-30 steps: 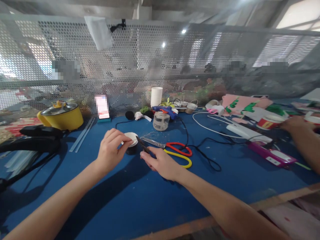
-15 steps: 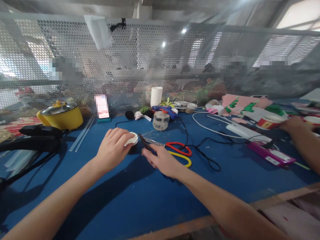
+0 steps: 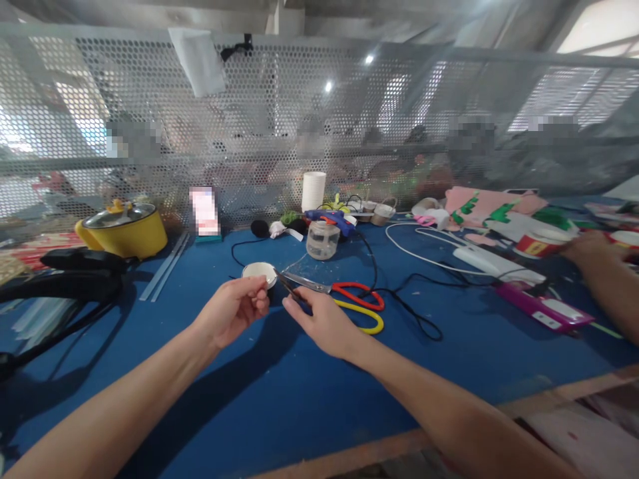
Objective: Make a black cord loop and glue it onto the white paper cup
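Blue table (image 3: 279,392), scissors (image 3: 344,296) and black cable (image 3: 399,299) beside right hand (image 3: 324,322)

A small round white cup (image 3: 259,272) stands upright on the blue worktop (image 3: 279,392), its open top showing, on a dark base. Just right of it a pair of small dark scissors (image 3: 288,290) points its tip toward the cup (blades too blurred to tell whether parted), slanted up-left.

L hand (image 3: 234,311) pinches white cup (image 3: 259,273), R hand (image 3: 319,320) w/ small scissors (image 3: 288,290)
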A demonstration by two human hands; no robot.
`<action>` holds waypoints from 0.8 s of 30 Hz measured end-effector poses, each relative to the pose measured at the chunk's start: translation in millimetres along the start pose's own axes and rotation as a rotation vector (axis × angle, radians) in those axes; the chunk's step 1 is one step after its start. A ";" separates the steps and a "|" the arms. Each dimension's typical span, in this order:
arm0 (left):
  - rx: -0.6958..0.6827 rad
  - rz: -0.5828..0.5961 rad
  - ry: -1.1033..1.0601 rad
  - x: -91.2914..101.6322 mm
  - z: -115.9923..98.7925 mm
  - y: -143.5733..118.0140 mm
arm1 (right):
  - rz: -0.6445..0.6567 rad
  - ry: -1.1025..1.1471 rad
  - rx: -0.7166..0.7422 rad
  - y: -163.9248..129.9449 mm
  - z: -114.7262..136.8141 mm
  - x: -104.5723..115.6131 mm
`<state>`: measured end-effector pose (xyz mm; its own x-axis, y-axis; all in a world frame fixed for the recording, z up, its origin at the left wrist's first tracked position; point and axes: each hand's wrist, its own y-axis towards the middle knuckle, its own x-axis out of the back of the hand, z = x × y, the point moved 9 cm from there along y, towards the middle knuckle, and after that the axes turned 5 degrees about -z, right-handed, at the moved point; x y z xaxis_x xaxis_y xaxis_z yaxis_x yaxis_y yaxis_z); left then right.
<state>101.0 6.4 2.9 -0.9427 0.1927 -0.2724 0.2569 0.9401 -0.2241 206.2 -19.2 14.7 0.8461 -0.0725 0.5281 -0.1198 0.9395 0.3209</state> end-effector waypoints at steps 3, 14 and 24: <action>-0.351 -0.018 0.347 -0.1 -31.6 -5.8 | 0.028 0.059 -0.049 1.7 -4.7 -0.5; -1.526 -0.091 1.321 -24.3 -69.2 -53.5 | 0.098 0.182 -0.116 0.6 -11.2 -5.6; -0.151 -0.133 0.044 8.7 -6.7 -1.4 | -0.005 -0.034 -0.034 2.6 -5.1 2.5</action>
<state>90.9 8.7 7.2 -0.9755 0.0728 -0.2078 0.0976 0.9889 -0.1119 210.7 -15.2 12.9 0.8282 -0.0883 0.5535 -0.0971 0.9500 0.2967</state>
